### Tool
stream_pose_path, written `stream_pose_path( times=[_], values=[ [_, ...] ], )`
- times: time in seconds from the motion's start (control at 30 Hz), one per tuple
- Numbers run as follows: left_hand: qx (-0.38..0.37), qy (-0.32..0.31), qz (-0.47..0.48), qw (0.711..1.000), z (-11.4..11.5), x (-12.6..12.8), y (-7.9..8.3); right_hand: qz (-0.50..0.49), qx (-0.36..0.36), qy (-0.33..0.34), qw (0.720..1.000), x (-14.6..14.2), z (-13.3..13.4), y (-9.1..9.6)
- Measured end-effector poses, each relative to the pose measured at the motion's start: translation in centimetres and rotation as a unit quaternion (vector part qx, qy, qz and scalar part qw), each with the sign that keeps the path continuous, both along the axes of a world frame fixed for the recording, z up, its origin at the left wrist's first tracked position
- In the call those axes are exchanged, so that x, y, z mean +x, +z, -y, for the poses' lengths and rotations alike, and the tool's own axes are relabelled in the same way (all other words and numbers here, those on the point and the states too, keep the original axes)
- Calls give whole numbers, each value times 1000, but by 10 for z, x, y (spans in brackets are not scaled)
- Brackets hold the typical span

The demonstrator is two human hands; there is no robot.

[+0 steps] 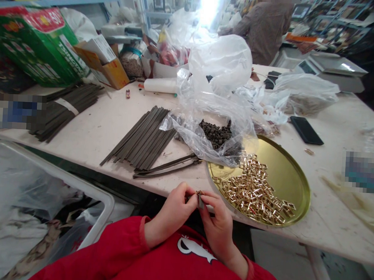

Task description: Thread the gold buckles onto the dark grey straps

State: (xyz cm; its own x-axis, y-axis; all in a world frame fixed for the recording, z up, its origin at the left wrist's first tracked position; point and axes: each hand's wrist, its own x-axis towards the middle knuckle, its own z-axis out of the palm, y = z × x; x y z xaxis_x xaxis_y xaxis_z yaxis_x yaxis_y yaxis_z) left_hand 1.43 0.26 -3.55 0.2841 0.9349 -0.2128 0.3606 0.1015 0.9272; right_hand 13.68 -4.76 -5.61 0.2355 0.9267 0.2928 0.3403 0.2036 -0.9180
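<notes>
A short dark strap (200, 201) tipped with a brass-coloured fitting stands nearly upright, pinched between your left hand (170, 212) and right hand (218, 226), just off the counter (106, 127) edge.

The green carton (32, 44) bears a red band (39, 19) along its upper edge, printed with "50" in yellow; white block lettering (69, 52) below that band is turned and too blurred to read.

Bare white tabletop (106, 123) centre left lets us pass; round gold metal tray (285, 170) blocks lower right.
</notes>
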Motion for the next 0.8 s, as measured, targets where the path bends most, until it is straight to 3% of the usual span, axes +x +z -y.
stream_pose_path(
  times=[0.23, 0.5, 0.63, 0.8],
  values=[
    [-7, -44, 11, 999, 0, -3, 3, -26, 2, -28, 999, 0, -2, -4],
    [-27, -73, 27, 997, -8, -4, 6, 85, 18, -62, 994, 8, -6, 0],
    [-6, -65, 8, 998, -15, -3, 9, 104, 35, -48, 993, 7, -9, 4],
    [21, -103, 5, 994, -22, 2, 15, 144, 62, -51, 986, 9, -14, -1]
  ],
)
